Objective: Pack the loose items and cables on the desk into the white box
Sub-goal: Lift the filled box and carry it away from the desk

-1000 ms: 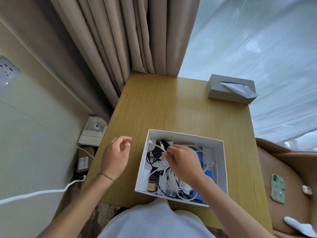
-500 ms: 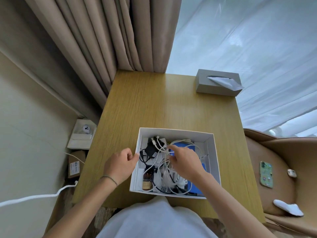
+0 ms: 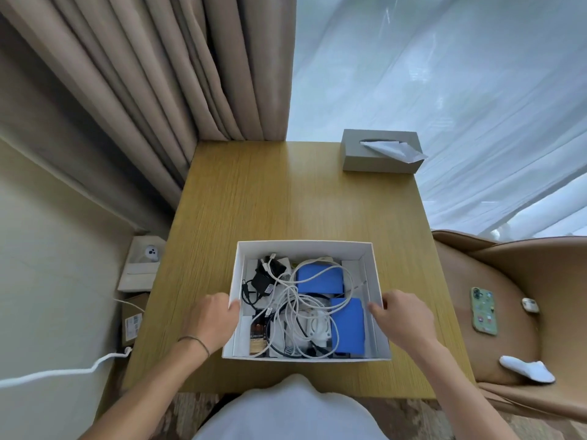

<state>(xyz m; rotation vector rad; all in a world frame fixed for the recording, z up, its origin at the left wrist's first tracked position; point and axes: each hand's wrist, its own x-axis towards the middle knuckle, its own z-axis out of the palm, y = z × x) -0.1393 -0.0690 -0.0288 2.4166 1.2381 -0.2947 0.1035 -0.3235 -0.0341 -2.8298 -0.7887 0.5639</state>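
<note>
We grip the open white cardboard box [image 3: 305, 249] of tangled white cables [image 3: 295, 300] on the wooden desk [image 3: 286, 192], left hand [image 3: 212, 322] and right hand [image 3: 403, 315] clasping opposite side walls.

Between the fingers [image 3: 234, 305] sits a white box [image 3: 304, 245] holding white cables [image 3: 293, 300], two blue cases [image 3: 320, 279] and a black charger [image 3: 265, 277]. The bench [image 3: 286, 192] is yellow-brown woodgrain; beyond the fingers, a grey tissue box [image 3: 379, 160].

The desk [image 3: 286, 198] is showing matt, grained wood. The white box [image 3: 303, 247] is looking like smooth matt card, its cables [image 3: 295, 300] glossy plastic. At two o'clock, the tissue box [image 3: 374, 160] is looking matt grey, holding soft paper.
</note>
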